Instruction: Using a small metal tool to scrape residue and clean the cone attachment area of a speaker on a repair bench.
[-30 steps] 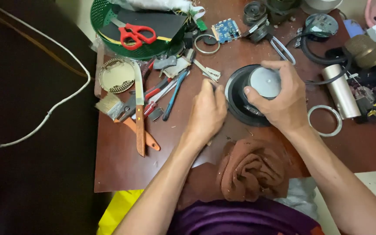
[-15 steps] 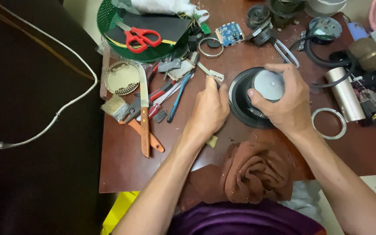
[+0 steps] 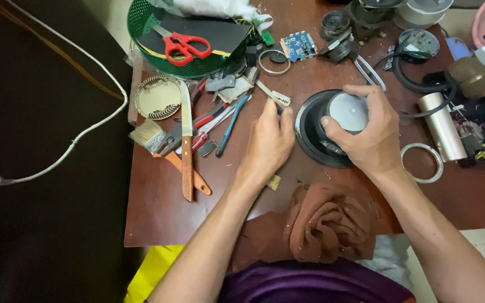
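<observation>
A round black speaker lies face down on the reddish-brown table, its silver magnet pointing up. My right hand wraps over the magnet and grips the speaker from the right. My left hand is at the speaker's left rim, fingers pinched on a small dark tool whose tip is hidden against the rim. A brown cloth is bunched at the table's near edge between my forearms.
Left of my hands lie a wood-handled knife, pliers and screwdrivers, and a round metal grille. A green basket with red scissors sits at the back. A silver cylinder, a metal ring and electronics parts lie to the right.
My left hand has shifted slightly up along the speaker's left rim. My right hand keeps its grip on the magnet.
</observation>
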